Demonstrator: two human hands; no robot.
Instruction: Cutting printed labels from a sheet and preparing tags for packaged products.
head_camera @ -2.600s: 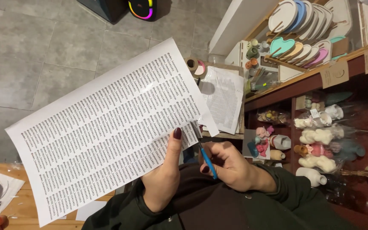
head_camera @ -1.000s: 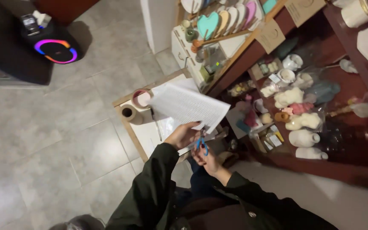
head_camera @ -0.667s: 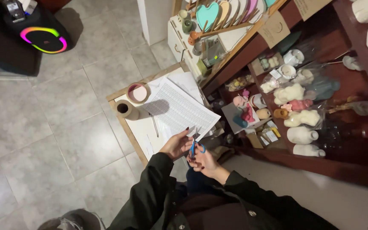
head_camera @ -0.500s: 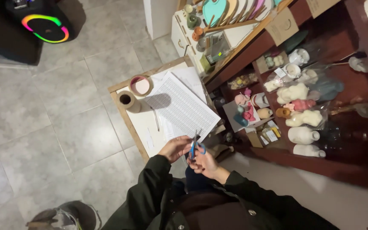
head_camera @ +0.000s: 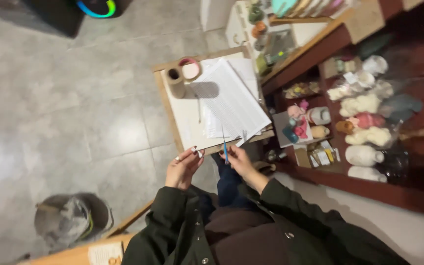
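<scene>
My right hand [head_camera: 239,161] grips a thin blue tool [head_camera: 225,148], which looks like a pen or a cutter, point up, just below the near edge of a small wooden table [head_camera: 164,100]. My left hand [head_camera: 184,168] is beside it to the left, with its fingertips pinched on a small white scrap [head_camera: 198,153]. A stack of printed paper sheets [head_camera: 231,100] lies on the table just beyond both hands, and neither hand touches it. Dark green jacket sleeves cover both my arms.
Two tape rolls [head_camera: 182,72] stand at the table's far end. Dark red shelves [head_camera: 369,122] with small figurines and jars fill the right side. On the grey tiled floor sit a grey bucket [head_camera: 72,221] and a black speaker with a glowing ring [head_camera: 96,6].
The printed sheet that my left hand held up now lies on the small table. My left hand has let go of it. Both hands have drawn back towards my body.
</scene>
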